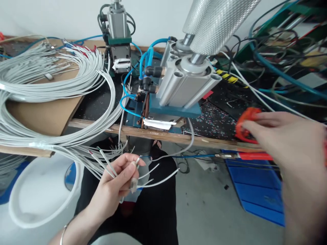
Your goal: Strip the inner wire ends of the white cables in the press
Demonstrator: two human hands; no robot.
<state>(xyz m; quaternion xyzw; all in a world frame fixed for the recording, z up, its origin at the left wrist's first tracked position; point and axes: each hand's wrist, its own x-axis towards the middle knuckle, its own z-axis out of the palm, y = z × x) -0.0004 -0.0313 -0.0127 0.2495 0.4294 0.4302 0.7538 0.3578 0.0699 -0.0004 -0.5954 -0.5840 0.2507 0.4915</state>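
The coil (pixel 58 91) lies left of the press (pixel 186 85). Below the press my left hand (pixel 117 182) pinches several cables (pixel 107 162), which from here I judge light, springy and best gripped just behind their ends. Right of the press, my right hand (pixel 286 139) grasps an orange handle (pixel 251 112).

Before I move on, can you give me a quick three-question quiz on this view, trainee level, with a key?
1. What does the left hand hold?
A) a silver cylinder
B) white cables
C) a cardboard sheet

2. True or false: the right hand is nearer the orange-red item than the left hand is.

3. Fill in: the big cable coil lies on the picture's ____ side.

Key: 1. B; 2. True; 3. left
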